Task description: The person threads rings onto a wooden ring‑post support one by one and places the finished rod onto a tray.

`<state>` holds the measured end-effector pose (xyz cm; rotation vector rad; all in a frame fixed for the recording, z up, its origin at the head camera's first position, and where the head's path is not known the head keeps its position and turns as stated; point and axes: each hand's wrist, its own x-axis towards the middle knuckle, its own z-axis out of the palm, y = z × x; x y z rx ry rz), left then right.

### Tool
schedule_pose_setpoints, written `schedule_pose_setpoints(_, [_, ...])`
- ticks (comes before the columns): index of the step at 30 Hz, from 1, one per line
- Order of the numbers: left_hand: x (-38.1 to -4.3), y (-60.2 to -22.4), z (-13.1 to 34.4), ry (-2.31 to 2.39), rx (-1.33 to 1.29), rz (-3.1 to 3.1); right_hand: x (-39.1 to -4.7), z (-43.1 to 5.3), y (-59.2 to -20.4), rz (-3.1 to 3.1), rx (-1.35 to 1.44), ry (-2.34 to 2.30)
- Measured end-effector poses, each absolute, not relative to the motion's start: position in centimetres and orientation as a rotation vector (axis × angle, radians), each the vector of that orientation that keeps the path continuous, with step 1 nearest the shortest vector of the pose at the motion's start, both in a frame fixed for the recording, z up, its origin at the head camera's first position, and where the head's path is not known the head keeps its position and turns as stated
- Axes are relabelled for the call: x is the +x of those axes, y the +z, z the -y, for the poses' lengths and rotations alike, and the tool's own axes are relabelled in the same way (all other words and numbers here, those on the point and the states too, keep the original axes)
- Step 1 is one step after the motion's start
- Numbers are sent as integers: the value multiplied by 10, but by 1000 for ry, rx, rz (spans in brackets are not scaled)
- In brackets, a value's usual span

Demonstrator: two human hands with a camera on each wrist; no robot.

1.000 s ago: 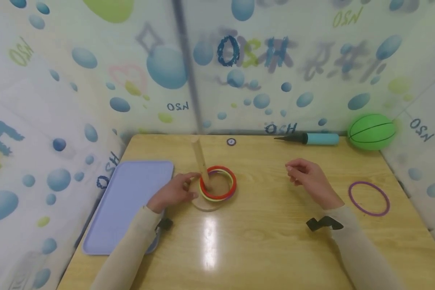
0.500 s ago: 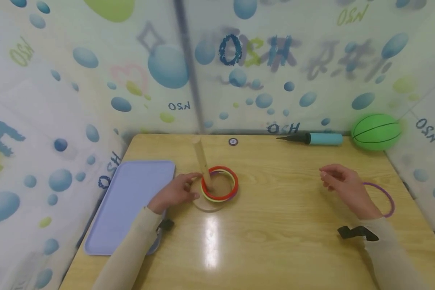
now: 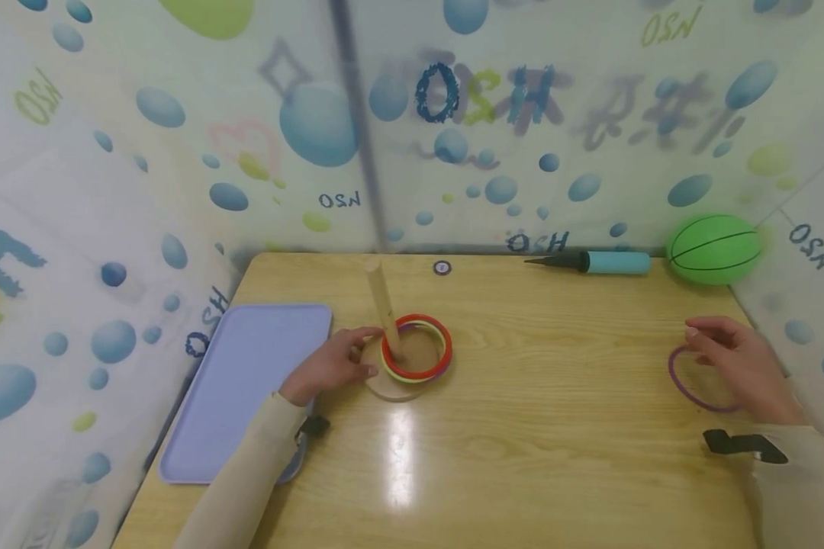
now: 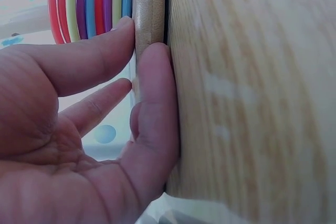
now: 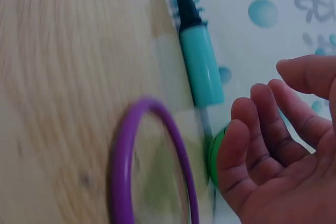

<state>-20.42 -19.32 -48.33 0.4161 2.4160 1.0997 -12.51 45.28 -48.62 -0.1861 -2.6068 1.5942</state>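
My left hand (image 3: 332, 364) holds the round wooden base (image 4: 150, 9) of an upright peg (image 3: 382, 309) by its left edge, the fingers and thumb spread along the rim. Stacked around the peg are several colored rings (image 3: 448, 351); red lies on top, with yellow-green, purple and blue ones beneath in the left wrist view. Over at the right side, my right hand (image 3: 741, 366) hovers with loosely bent fingers and nothing in them. Under and beside it a single purple ring (image 5: 123, 169) lies on the table, partly hidden by the hand in the head view.
Left of the base lies a lavender tray (image 3: 247, 381), partly under the left forearm. Along the back edge are a small round disc (image 3: 442, 268), a blue hand pump (image 3: 618, 263) and a green ball (image 3: 714, 250). Patterned walls enclose the wooden table (image 3: 522, 457).
My right hand has moved right across the table, passing over the purple ring to its right side. The left hand stays at the base, and the stacked rings have not moved.
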Motion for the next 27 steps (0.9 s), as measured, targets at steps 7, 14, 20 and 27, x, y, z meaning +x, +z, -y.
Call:
schedule_pose_setpoints(7, [-205, -487, 194, 1098, 441, -2421, -112, -487, -497, 2742, -299, 1219])
schedule_pose_setpoints(14, [-205, -487, 193, 1113, 450, -2434, -106, -503, -503, 2858, -240, 1063])
schedule_pose_setpoints(20, [-200, -479, 191, 1156, 444, -2391, -105, -503, -503, 3003, -240, 887])
schedule_pose_setpoints(27, [-198, -479, 191, 1161, 418, -2384, -108, -501, -502, 3051, -137, 751])
